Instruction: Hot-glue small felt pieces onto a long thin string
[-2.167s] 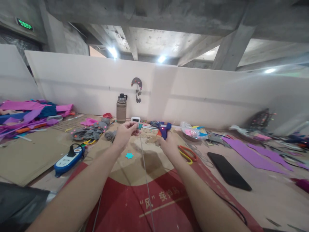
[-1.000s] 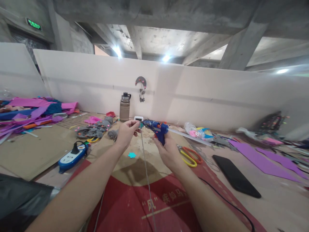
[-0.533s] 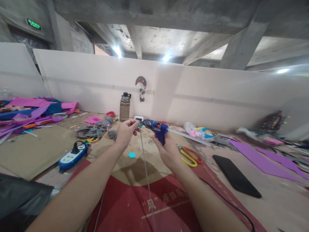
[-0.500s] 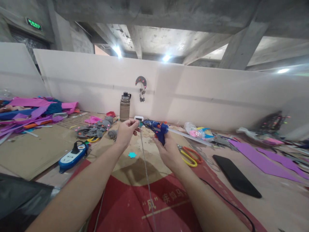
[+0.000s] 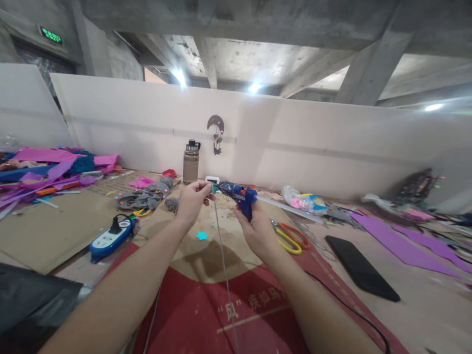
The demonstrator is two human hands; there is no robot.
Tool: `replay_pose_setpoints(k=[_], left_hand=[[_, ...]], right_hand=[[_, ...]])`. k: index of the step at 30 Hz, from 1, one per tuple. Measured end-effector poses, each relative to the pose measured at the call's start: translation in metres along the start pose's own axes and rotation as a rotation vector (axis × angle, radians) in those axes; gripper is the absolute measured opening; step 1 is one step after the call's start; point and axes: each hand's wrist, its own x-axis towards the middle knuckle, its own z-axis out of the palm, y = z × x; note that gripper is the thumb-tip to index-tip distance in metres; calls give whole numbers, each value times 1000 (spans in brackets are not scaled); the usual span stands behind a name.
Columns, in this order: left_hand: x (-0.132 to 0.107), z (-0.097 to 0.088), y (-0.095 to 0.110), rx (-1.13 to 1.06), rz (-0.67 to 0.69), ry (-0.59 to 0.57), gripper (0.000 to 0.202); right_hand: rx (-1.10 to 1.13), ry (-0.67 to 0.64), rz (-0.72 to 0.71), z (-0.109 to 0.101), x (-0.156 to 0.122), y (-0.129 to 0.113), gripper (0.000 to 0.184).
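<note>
The small, flat teal piece (image 5: 214,189), with thin grey yarn (image 5: 223,258) below, is pinched in the left hand (image 5: 194,200), just beside the front end of the blue plastic glue gun (image 5: 244,196) the right hand (image 5: 258,230) grasps. Advisable: steady pinch.

red printed sheet (image 5: 191,314): “风” 疾如马 | green sign (image 5: 51,35): EXIT, characters above blurred
</note>
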Motion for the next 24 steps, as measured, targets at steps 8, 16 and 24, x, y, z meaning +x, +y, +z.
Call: replay_pose_setpoints(k=[8, 16, 24], left_hand=[[-2, 1, 1, 1, -11, -21, 32], [-2, 2, 2, 0, -8, -30, 32], [-2, 1, 3, 1, -2, -11, 35]], right_hand=[[13, 13, -15, 0, 0, 1, 36], [9, 8, -2, 0, 0, -1, 36], [10, 22, -27, 1, 0, 2, 36]])
